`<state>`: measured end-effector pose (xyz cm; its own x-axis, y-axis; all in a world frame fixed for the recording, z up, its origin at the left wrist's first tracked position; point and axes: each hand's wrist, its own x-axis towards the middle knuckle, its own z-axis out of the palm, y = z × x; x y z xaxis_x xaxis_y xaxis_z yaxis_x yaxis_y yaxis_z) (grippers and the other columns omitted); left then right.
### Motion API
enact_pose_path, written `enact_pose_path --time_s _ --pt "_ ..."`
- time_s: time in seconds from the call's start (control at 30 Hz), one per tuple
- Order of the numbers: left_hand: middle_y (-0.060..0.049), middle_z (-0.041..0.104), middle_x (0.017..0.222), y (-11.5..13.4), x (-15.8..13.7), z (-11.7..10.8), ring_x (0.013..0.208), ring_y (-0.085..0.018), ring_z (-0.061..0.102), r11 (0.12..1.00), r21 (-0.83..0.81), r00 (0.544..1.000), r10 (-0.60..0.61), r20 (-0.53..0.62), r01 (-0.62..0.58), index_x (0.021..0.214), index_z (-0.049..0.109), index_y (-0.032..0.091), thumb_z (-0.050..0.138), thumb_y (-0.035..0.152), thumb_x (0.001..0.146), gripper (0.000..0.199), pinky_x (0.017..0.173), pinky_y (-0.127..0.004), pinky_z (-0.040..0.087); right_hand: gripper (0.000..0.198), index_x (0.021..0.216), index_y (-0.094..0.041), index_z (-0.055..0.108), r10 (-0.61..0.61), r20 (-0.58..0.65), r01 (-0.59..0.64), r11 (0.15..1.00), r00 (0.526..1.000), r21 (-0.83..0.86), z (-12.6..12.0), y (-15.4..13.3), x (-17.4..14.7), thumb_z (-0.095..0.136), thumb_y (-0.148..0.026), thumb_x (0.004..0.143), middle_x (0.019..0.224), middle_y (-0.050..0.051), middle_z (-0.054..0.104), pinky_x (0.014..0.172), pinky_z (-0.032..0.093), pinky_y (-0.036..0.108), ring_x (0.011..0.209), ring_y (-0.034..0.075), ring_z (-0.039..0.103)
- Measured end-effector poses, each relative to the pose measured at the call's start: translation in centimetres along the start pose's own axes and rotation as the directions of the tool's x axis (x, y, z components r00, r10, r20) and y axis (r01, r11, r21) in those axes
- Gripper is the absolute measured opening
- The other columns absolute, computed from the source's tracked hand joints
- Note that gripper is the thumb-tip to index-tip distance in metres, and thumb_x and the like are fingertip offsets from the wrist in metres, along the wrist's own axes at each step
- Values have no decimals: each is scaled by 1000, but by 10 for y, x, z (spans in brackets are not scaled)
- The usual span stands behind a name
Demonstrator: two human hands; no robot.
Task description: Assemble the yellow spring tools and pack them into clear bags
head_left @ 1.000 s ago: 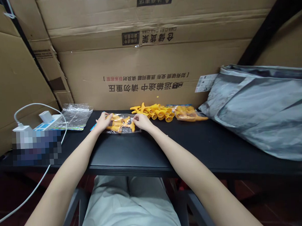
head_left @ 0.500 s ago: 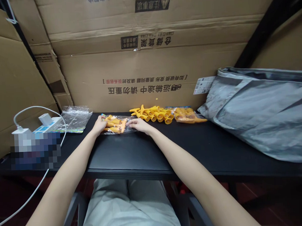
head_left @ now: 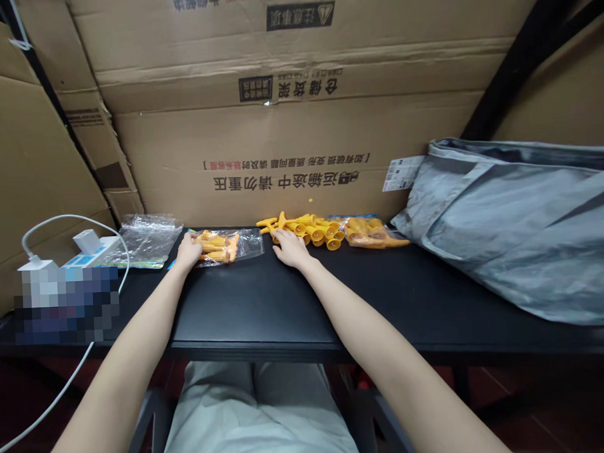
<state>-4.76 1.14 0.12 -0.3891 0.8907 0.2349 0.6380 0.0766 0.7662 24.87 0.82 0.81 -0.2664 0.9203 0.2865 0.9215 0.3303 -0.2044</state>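
Near the back edge of the table (head_left: 255,308), the left hand (head_left: 187,251) has its fingers closed on the left end of a clear bag (head_left: 223,246) of yellow pieces. The right hand (head_left: 292,249), loosely bent, meets the yellow pile (head_left: 327,232); its grip cannot be told.

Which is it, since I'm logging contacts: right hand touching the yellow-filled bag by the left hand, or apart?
Apart: the head view shows a strip of dark tabletop between the right hand and the yellow-filled bag.

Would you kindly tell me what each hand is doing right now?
Left hand: closed, holding the bag by its left end.
Right hand: at the yellow pile; whether it grips anything cannot be told.
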Motion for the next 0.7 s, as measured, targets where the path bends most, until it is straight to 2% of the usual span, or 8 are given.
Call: enact_pose_path --time_s 0.17,0.43,0.57,0.7 --pt "-11 65 102 1 -1 1 103 -28 59 1000 23 1000 -2 4 2 92 48 22 53 20 71 22 91 -40 42 42 128 -18 53 34 -23 -36 995 999 -96 -6 -11 -3 46 -19 87 127 18 53 94 37 44 118 30 47" --pt "-13 62 111 7 -6 -2 108 -28 57 999 35 999 -16 52 14 94 47 22 50 19 75 20 92 -38 41 52 130 -25 52 -34 51 35 999 998 -13 -2 -10 -2 42 -10 82 118 13 58 91 36 44 115 28 49" --pt "-12 63 108 7 -5 -2 105 -29 58 999 24 999 -22 45 21 94 47 22 52 20 74 20 91 -40 42 48 125 -22 54 -133 -20 133 991 991 28 -1 -9 -2 44 -8 80 115 12 59 91 35 41 111 26 51" --pt "-11 64 109 6 -4 -2 105 -28 59 999 29 999 -21 44 20 94 48 22 52 21 75 20 91 -38 42 38 125 -18 52 -211 -168 222 974 963 51 -9 -16 -5 45 -19 87 118 14 57 90 35 38 112 26 50"
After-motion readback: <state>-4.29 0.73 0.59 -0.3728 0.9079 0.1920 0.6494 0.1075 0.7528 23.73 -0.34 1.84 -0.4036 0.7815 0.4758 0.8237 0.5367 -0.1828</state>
